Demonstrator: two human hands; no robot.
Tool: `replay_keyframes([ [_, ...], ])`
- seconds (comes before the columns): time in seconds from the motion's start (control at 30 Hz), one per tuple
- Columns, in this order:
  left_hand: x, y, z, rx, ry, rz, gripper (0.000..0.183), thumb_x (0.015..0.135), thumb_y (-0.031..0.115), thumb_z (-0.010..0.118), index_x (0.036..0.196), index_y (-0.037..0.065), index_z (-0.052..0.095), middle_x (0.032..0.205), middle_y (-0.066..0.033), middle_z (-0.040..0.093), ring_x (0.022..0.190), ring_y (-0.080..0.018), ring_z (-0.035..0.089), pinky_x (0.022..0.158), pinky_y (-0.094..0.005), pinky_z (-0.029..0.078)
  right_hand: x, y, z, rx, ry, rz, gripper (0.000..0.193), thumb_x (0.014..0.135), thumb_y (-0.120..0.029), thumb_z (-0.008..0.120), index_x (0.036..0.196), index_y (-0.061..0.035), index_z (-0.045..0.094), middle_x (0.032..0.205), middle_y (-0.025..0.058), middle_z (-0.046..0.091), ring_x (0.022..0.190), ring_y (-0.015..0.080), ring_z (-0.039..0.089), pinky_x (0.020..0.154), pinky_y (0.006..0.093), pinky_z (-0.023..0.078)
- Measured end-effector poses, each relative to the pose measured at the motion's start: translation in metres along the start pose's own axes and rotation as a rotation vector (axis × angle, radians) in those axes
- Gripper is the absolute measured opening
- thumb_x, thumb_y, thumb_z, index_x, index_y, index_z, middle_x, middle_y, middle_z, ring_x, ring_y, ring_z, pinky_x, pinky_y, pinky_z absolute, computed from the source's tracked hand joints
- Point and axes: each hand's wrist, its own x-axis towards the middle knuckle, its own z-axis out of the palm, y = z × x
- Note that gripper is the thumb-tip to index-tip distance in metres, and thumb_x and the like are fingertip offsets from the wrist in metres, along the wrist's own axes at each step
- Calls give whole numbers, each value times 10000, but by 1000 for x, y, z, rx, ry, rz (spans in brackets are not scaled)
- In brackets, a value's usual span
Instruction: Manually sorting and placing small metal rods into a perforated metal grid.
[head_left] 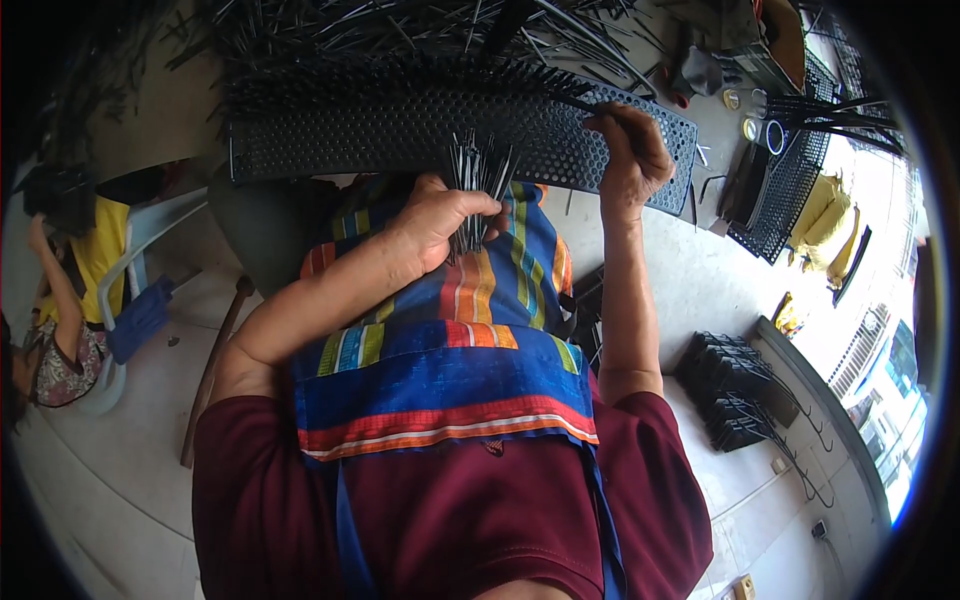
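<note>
My left hand (435,220) is closed round a bundle of thin black strips (466,170), held upright over my lap with the tips fanned out. Just beyond it lies a long black perforated panel (340,140), its holes in close rows. Along the panel's far side stands a dense row of black strips (400,85), like bristles. My right hand (635,155) is raised over the panel's right end. Its thumb and fingers are pinched on what looks like a single thin black strip (575,102), which points left toward the row.
A heap of loose black strips (330,30) covers the table's far side. Tape rolls (775,135) and another perforated panel (800,170) are at the right. Black stacked pieces with wire hooks (725,390) rest on the right floor. Another person (70,350) sits at far left.
</note>
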Motion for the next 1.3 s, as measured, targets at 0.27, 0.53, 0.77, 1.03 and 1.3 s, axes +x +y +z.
replay_keyframes([
  [0.27,2,-6,1,-95,5,-40,64,721,-47,614,774,-53,649,725,-136,658,618,-216,645,531,-319,509,9,-13,-7,-416,-290,-268,140,771,124,625,884,49,658,855,96,663,762,152,655,684,241,540],
  [0.53,-1,0,1,-60,-5,1,77,715,-54,621,781,-42,657,739,-129,666,632,-211,650,542,-318,516,25,-25,27,-706,-249,-71,151,747,32,687,896,5,693,778,49,655,709,101,636,640,223,501],
  [0.77,-1,2,-3,-100,-1,-4,76,716,-50,637,788,-51,661,748,-134,672,635,-213,653,547,-315,521,27,-15,31,-703,-218,-84,147,752,-4,695,895,-30,714,803,54,678,696,112,641,656,221,500],
  [1.03,2,5,-7,-125,11,52,71,712,-64,628,779,-66,649,733,-148,663,620,-230,654,534,-319,522,21,-9,27,-740,-79,-68,166,766,-38,701,931,-48,719,837,69,705,735,128,668,664,238,511],
  [1.3,2,6,-7,-46,-1,173,134,702,-74,634,834,-61,635,747,-133,662,614,-221,653,526,-317,526,5,-36,38,-669,-235,128,146,788,-67,695,920,-3,690,694,38,649,553,85,561,499,217,426],
])
